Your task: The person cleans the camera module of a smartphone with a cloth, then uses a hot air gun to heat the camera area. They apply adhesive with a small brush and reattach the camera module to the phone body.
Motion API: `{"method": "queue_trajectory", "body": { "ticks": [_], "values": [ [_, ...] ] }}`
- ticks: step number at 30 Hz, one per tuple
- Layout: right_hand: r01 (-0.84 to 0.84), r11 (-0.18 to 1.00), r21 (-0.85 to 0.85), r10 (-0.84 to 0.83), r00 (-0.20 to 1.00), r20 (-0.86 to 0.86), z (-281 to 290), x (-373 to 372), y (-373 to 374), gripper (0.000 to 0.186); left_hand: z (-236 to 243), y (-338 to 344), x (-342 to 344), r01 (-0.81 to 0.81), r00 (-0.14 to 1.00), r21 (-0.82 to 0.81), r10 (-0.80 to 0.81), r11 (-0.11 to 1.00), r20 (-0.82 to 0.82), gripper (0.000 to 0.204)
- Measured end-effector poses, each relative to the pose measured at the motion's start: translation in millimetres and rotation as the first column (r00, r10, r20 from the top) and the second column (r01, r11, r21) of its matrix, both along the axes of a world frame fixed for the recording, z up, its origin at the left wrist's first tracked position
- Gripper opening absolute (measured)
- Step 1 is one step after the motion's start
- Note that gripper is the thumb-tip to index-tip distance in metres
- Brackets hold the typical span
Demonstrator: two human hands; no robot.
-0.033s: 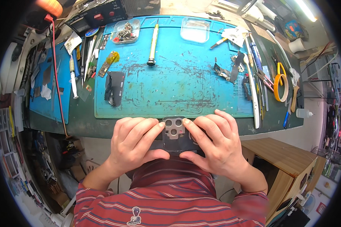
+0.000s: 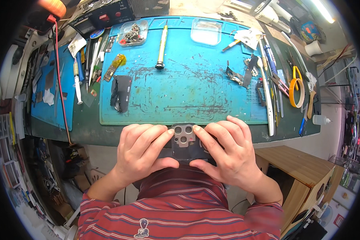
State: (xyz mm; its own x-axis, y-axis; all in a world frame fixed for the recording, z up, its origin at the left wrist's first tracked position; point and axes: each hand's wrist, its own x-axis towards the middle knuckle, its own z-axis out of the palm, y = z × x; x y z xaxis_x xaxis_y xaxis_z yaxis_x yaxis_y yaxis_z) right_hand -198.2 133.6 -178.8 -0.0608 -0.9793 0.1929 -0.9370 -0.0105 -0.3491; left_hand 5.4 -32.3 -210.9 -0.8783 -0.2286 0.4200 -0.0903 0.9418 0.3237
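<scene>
A dark smartphone housing (image 2: pixel 189 151) is held between both hands at the near edge of the bench, close to my body. It has a grey camera plate with three round lens rings. My left hand (image 2: pixel 141 149) grips its left side, index fingertip by the camera plate and thumb toward the lower edge. From the right, my right hand (image 2: pixel 230 151) holds it the same way, its index fingertip beside the top right lens ring. The underside of the housing and parts of its sides are hidden.
A blue work mat (image 2: pixel 172 90) covers the bench ahead. On it lie a black phone battery (image 2: pixel 121 94), a yellow-green screwdriver (image 2: pixel 162 46), a tub of screws (image 2: pixel 133 33) and a clear tub (image 2: pixel 206 32). Yellow tape (image 2: pixel 296 93) and several tools lie right; a syringe (image 2: pixel 77 80) lies left.
</scene>
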Motion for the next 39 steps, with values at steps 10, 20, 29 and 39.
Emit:
{"method": "queue_trajectory", "body": {
  "ticks": [10,20,29,39],
  "values": [
    [0.010,1.000,0.018,-0.010,1.000,0.013,6,2,-3,0.070,2,0,-3,-0.016,1.000,0.057,0.017,0.998,-0.001,0.057],
    [0.021,1.000,0.008,-0.022,0.999,0.024,4,2,-2,0.071,7,5,-8,-0.051,0.997,0.036,0.049,0.998,0.057,0.060],
    [0.036,0.999,-0.034,-0.036,0.999,0.009,-2,4,-1,0.072,4,0,-3,-0.018,1.000,0.065,0.017,0.998,0.018,0.071],
    [0.021,0.986,-0.164,0.000,0.992,0.124,9,-16,3,0.064,6,-1,-2,0.001,1.000,0.091,0.000,0.996,-0.010,0.074]
  ]
}}
